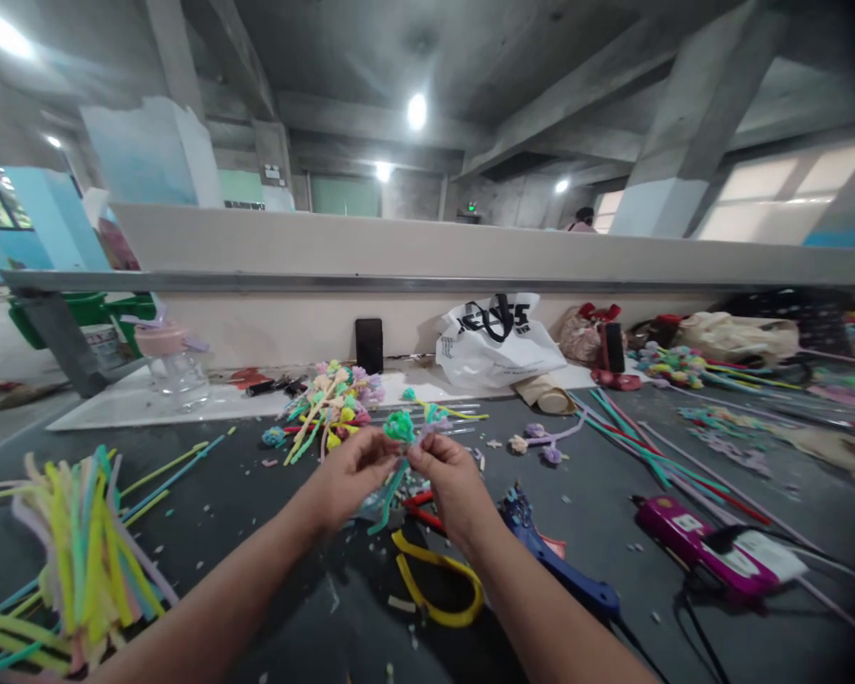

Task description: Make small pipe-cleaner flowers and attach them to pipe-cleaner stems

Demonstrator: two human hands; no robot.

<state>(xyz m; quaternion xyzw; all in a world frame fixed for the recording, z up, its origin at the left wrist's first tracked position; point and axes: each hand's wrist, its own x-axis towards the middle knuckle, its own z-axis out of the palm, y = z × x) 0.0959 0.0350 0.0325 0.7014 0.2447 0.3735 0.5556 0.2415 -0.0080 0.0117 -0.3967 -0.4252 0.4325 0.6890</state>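
Near the middle of the table, both my hands meet around a small flower of fuzzy pipe cleaners. Its green bloom (399, 426) sits at my left fingertips, and a teal stem (390, 499) hangs below. My left hand (356, 472) pinches it from the left. My right hand (450, 475) is closed at the flower's right side, beside a lilac and teal tuft (434, 418); which strand each finger grips is partly hidden. Under my right wrist lies a yellow loop-shaped handle (438, 594) with red parts near it. A blue glue gun (566, 568) rests to the right.
Bundled pipe cleaners (78, 551) lie at left. Behind my hands is a pile of finished blooms (334, 404). A phone (369, 345) leans on the back panel, near a white bag (499, 342) and a clear pink-topped bottle (171, 361). A purple corded device (705, 546) lies right.
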